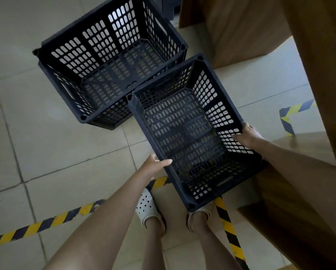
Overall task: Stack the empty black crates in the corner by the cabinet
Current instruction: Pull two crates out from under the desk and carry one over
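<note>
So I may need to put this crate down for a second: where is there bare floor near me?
Bare tiled floor lies on the left, between the stacked crates and the striped floor tape. The right is crowded: the wooden cabinet stands close beside the held crate, gripped by left hand and right hand.

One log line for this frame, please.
phase: carrying | left hand: grips crate rim | right hand: grips opposite rim | stack: ahead on floor

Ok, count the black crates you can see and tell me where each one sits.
3, it seems. One crate is gripped by the left hand and right hand. A top crate sits nested on a lower crate on the floor ahead. More could be nested unseen.
</note>
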`<state>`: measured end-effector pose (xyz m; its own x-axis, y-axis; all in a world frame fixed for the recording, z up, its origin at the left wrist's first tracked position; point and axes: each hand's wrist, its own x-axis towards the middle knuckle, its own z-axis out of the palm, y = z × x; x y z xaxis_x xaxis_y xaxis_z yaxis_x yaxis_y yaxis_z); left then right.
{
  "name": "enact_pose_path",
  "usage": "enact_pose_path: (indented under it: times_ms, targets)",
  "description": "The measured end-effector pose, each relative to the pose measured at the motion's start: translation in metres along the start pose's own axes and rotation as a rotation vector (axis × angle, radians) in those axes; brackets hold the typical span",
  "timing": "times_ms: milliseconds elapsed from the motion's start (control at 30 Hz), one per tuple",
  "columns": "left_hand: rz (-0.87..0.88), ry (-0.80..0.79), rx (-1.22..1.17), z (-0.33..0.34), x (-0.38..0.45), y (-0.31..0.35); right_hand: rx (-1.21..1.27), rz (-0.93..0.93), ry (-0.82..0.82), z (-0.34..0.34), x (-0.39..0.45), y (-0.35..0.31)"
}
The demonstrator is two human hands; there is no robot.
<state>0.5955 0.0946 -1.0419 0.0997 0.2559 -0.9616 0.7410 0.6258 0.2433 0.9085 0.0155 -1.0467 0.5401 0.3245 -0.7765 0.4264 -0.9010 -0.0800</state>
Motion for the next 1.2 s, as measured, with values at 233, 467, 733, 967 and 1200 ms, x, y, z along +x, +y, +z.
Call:
enact_pose_path:
  times_ms: [233, 467, 733, 967, 1200]
  targets:
    - [-0.027, -0.032, -0.196, 0.011, 0.012, -0.008, -0.020, -0.039, 0.051, -0.006, 0.019, -0.001]
    - [-0.040, 0.021, -0.179, 0.010, 0.017, -0.014, 0.165, 0.050, -0.042, -0.007, 0.031, 0.006]
    - [0.027, 0.209, -0.105, -0.020, -0.009, -0.044, -0.007, 0.062, 0.004, -0.001, -0.009, -0.020]
    - [0.083, 0.406, 0.085, -0.061, -0.073, -0.053, -0.257, -0.009, -0.090, 0.015, -0.078, -0.038]
    - [0.094, 0.456, 0.259, -0.106, -0.168, -0.078, -0.427, -0.069, -0.310, 0.004, -0.169, -0.050]
